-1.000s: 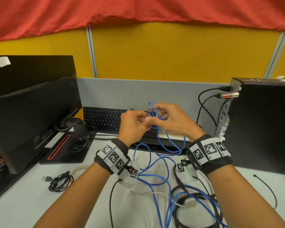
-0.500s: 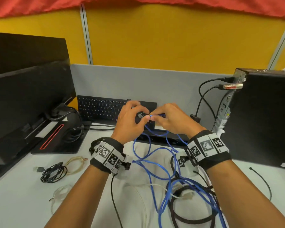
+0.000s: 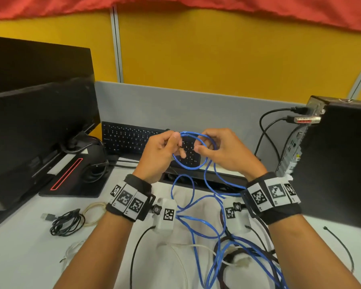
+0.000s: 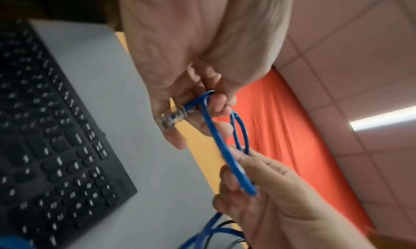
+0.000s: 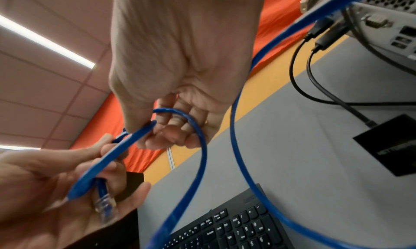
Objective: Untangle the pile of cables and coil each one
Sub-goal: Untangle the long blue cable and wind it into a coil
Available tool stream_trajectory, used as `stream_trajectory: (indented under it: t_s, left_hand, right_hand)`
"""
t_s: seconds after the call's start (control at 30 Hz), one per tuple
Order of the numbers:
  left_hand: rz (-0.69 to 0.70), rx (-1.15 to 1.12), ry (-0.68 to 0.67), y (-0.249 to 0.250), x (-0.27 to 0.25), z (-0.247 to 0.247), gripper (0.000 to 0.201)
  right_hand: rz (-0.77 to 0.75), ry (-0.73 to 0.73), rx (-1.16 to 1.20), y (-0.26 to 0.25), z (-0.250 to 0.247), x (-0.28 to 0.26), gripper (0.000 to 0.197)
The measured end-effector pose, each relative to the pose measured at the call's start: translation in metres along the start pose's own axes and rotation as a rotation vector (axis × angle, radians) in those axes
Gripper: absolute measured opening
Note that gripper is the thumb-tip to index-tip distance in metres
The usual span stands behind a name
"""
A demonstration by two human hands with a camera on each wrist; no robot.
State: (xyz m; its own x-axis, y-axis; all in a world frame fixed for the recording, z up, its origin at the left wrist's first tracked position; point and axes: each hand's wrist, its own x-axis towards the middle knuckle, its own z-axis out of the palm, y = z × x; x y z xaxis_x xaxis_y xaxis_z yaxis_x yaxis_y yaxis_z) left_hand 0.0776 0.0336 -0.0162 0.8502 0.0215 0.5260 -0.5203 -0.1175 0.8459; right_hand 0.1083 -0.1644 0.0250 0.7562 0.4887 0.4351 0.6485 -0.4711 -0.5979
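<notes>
A blue network cable (image 3: 189, 166) forms a small loop held up between both hands above the keyboard. My left hand (image 3: 165, 149) pinches the cable near its clear plug (image 4: 172, 118), with the plug lying against the palm. My right hand (image 3: 221, 151) grips the far side of the loop (image 5: 195, 128) with curled fingers. The rest of the blue cable (image 3: 204, 228) hangs down to the desk into a tangle with a thick dark cable (image 3: 223, 259) and a white cable (image 3: 196, 247).
A black keyboard (image 3: 129, 138) lies behind the hands. A monitor (image 3: 35, 126) stands at the left and a black computer case (image 3: 340, 159) at the right with plugged cables (image 3: 267, 130). A coiled black USB cable (image 3: 66, 223) and a cream coil (image 3: 94, 211) lie on the desk at the left.
The hands have moved apart and lifted a little, and the blue cable between them has opened from a tight pinch into a round loop.
</notes>
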Motion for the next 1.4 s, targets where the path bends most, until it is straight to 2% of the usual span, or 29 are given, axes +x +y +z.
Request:
stream_trajectory:
  t_s: [0.13, 0.23, 0.3, 0.37, 0.43, 0.53, 0.57, 0.63, 0.67, 0.73, 0.83, 0.9, 0.97, 1.03, 1.1, 1.17, 1.23, 1.33, 1.4]
  left_hand:
    - [-0.174, -0.237, 0.122, 0.001, 0.003, 0.004, 0.033]
    - [-0.243, -0.299, 0.104, 0.005, 0.007, 0.001, 0.032]
    - [-0.245, -0.171, -0.026, 0.010, 0.009, -0.007, 0.028]
    - [-0.197, 0.044, -0.172, 0.016, 0.009, -0.012, 0.023]
    - [-0.137, 0.224, -0.221, 0.021, 0.009, -0.012, 0.020]
    - [-0.096, 0.348, -0.149, 0.024, 0.009, -0.012, 0.019]
    - [-0.096, 0.368, -0.098, 0.025, 0.009, -0.014, 0.020]
    - [-0.132, 0.385, 0.010, 0.026, 0.013, -0.022, 0.021]
    - [-0.150, 0.414, 0.048, 0.028, 0.017, -0.026, 0.022]
    - [-0.160, 0.529, 0.101, 0.033, 0.026, -0.034, 0.025]
    - [-0.143, 0.690, 0.129, 0.043, 0.039, -0.042, 0.029]
    - [-0.134, 0.738, 0.130, 0.050, 0.043, -0.045, 0.030]
    - [-0.138, 0.694, 0.135, 0.057, 0.045, -0.047, 0.029]
    - [-0.189, 0.483, 0.150, 0.065, 0.046, -0.048, 0.024]
    - [-0.243, 0.264, 0.150, 0.073, 0.044, -0.047, 0.021]
    - [-0.258, 0.181, 0.147, 0.076, 0.042, -0.048, 0.020]
    - [-0.239, 0.207, 0.199, 0.078, 0.044, -0.050, 0.023]
    - [-0.277, 0.256, 0.304, 0.077, 0.048, -0.058, 0.027]
    - [-0.389, 0.100, 0.274, 0.077, 0.050, -0.061, 0.024]
  right_hand:
    - [0.050, 0.004, 0.172, 0.000, 0.003, 0.001, 0.006]
    - [0.088, 0.003, 0.292, 0.002, 0.003, 0.001, 0.005]
    - [0.105, 0.060, 0.313, 0.007, 0.000, 0.000, 0.002]
    - [0.072, 0.178, 0.240, 0.012, -0.002, 0.000, 0.005]
    - [0.023, 0.247, 0.122, 0.012, -0.002, 0.000, 0.009]
    - [0.028, 0.256, 0.085, 0.004, 0.002, 0.000, 0.009]
    - [0.055, 0.232, 0.057, 0.002, 0.001, 0.000, 0.022]
    - [0.085, 0.116, -0.151, -0.002, -0.002, -0.002, 0.057]
    - [0.077, 0.067, -0.251, -0.005, -0.005, -0.003, 0.067]
    - [-0.009, 0.080, -0.332, -0.016, -0.013, -0.006, 0.063]
    - [-0.212, 0.249, -0.310, -0.037, -0.024, -0.006, 0.039]
    - [-0.235, 0.261, -0.322, -0.043, -0.027, -0.003, 0.034]
    - [-0.118, 0.148, -0.358, -0.042, -0.023, -0.003, 0.039]
    - [0.015, 0.018, -0.415, -0.033, -0.015, -0.006, 0.044]
    - [0.055, -0.069, -0.432, -0.023, -0.004, -0.012, 0.044]
    - [0.020, -0.080, -0.393, -0.013, 0.003, -0.015, 0.034]
    - [-0.063, -0.047, -0.337, -0.006, 0.004, -0.018, 0.024]
    - [-0.172, -0.003, -0.353, 0.000, 0.000, -0.022, 0.025]
    - [-0.219, 0.004, -0.427, 0.004, -0.003, -0.022, 0.029]
